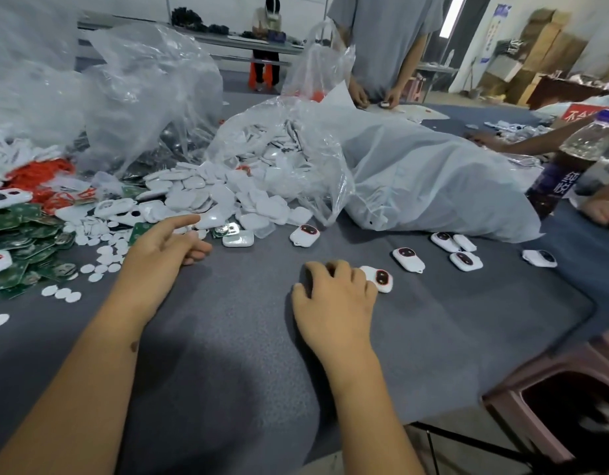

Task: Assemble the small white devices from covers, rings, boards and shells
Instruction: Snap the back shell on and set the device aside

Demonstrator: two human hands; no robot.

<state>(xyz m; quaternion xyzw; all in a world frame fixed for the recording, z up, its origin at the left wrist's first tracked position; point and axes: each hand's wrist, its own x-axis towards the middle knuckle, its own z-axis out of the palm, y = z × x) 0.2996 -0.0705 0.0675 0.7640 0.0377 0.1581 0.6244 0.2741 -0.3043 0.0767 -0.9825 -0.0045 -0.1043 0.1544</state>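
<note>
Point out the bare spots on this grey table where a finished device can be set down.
Free: the grey mat between the left hand and right hand, and the near patch right of the right hand. Crowded: the green boards, white discs and shell pile.

Boards (15, 231) lay far left on the table (248, 337); shells (224, 190) spilled from a bag (296, 138) behind; finished devices (407, 259) sat right.

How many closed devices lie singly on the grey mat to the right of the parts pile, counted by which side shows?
Dark-window devices: 6
Plain white device: 1
Total: 7
</note>
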